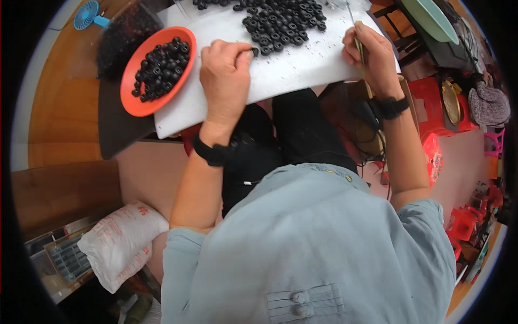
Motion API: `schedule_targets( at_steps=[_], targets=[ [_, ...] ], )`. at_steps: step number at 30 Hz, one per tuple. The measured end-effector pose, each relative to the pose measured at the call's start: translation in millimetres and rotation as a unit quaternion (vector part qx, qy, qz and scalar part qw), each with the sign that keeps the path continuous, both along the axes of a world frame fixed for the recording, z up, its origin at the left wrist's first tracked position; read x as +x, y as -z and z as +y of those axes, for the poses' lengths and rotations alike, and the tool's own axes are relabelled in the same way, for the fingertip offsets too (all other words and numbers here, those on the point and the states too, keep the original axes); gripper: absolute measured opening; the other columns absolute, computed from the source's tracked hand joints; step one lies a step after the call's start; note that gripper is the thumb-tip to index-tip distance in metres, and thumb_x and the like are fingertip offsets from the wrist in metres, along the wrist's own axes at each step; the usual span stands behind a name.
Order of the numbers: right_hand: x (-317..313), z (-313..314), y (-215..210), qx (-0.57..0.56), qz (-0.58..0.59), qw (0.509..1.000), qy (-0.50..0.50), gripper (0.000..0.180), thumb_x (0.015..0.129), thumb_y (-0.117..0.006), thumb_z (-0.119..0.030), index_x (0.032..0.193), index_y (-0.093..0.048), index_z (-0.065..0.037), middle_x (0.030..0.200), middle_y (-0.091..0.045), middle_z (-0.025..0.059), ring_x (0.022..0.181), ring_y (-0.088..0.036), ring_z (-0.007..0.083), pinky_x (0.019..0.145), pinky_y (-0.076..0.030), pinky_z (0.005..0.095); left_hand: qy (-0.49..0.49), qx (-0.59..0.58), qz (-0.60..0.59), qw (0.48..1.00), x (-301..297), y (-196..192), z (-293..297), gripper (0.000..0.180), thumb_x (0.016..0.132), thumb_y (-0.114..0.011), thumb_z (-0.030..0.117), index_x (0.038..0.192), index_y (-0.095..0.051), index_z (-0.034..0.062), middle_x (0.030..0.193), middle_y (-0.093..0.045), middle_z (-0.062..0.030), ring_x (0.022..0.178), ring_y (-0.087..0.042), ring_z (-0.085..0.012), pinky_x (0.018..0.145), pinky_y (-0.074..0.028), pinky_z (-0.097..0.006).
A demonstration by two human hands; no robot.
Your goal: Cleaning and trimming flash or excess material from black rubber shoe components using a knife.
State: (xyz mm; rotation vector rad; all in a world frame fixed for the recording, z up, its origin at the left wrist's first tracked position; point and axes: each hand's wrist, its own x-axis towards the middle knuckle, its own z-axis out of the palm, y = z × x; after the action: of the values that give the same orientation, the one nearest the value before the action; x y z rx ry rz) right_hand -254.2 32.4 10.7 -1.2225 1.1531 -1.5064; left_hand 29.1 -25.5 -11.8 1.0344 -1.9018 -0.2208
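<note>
Seen from above: flat white rectangular board [280, 75] lying across the lap, taken here as the landmark. On the far middle of the board, a loose heap of small black ring-shaped beads [283, 24], piled and spilling toward the near side. Left hand [224, 81] resting palm-down on the board just near of the heap, fingertips curled and pressed together on a single black ring [254, 51] at the heap's near-left edge; black wristband [213, 152] just off the board's near edge. Right hand [372, 59] at the board's right edge, fingers closed around a thin brownish stick-like tool [360, 46], tip pointing away toward the far side; exact pinch partly hidden by the knuckles. Dark watch [388, 107] on that wrist, just beyond the board's right corner. Left of the board, touching its edge, a round orange plastic bowl [135, 100] holding more black rings [161, 67]. Farther left and beyond the bowl, a small blue handheld fan [89, 13] on a wooden surface. Right of the board, past its far corner, a pale green shallow dish [431, 19]. Near of the board, pale blue shirt [313, 243] filling the lower middle, dark trousers between shirt and board. Well near-left of the board, low down, a white printed sack [121, 240]
</note>
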Motion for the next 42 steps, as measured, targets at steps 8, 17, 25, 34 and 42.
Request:
schedule_targets(
  at_steps=[8,17,25,34,42],
  targets=[
    [3.5,4.2,-5.1,-0.013,0.011,1.000,0.019,0.037,0.104,-0.056,-0.031,0.085,-0.064,0.000,0.063,-0.047,-0.0001,0.058,-0.043,0.0090,0.055,-0.032,0.0247,0.009,-0.022,-0.004,1.000,-3.2,2.9,-5.4,0.013,0.086,-0.073,0.003,0.099,-0.075,0.0037,0.086,-0.064,-0.0060,0.078,-0.059,-0.0189,0.072,-0.048,-0.032],
    [15.9,-6.5,5.4,-0.003,-0.050,0.999,-0.008,0.035,0.104,-0.060,-0.030,0.082,-0.068,-0.004,0.059,-0.049,-0.0047,0.053,-0.044,0.0061,0.052,-0.035,0.0234,0.040,0.039,0.011,0.998,5.2,-3.4,-7.9,0.020,0.085,-0.076,0.005,0.103,-0.079,0.0108,0.086,-0.061,-0.0010,0.080,-0.056,-0.0134,0.073,-0.048,-0.028],
    [11.1,1.4,8.6,-0.032,-0.039,0.999,-0.019,0.035,0.104,-0.060,-0.032,0.083,-0.069,-0.006,0.059,-0.050,-0.0045,0.053,-0.044,0.0061,0.052,-0.035,0.0231,0.024,0.039,-0.005,0.999,1.9,0.2,-3.4,0.020,0.081,-0.080,0.011,0.101,-0.080,0.0138,0.085,-0.063,-0.0014,0.084,-0.056,-0.0168,0.075,-0.047,-0.031],
    [10.2,1.6,8.3,-0.024,-0.025,0.999,-0.015,0.035,0.103,-0.061,-0.033,0.083,-0.068,-0.006,0.060,-0.050,-0.0045,0.054,-0.044,0.0062,0.052,-0.034,0.0234,0.004,-0.008,-0.041,0.999,2.0,2.5,-8.3,0.020,0.080,-0.081,0.016,0.100,-0.080,0.0164,0.084,-0.063,-0.0013,0.085,-0.055,-0.0193,0.077,-0.046,-0.034],
    [16.9,2.2,6.3,-0.017,-0.016,1.000,0.005,0.034,0.103,-0.059,-0.031,0.083,-0.067,-0.005,0.060,-0.050,-0.0040,0.053,-0.044,0.0065,0.052,-0.034,0.0237,-0.002,-0.013,-0.050,0.999,4.5,5.7,-10.3,0.019,0.083,-0.078,0.018,0.101,-0.078,0.0162,0.085,-0.064,-0.0019,0.086,-0.056,-0.0215,0.078,-0.047,-0.035]
  ],
)
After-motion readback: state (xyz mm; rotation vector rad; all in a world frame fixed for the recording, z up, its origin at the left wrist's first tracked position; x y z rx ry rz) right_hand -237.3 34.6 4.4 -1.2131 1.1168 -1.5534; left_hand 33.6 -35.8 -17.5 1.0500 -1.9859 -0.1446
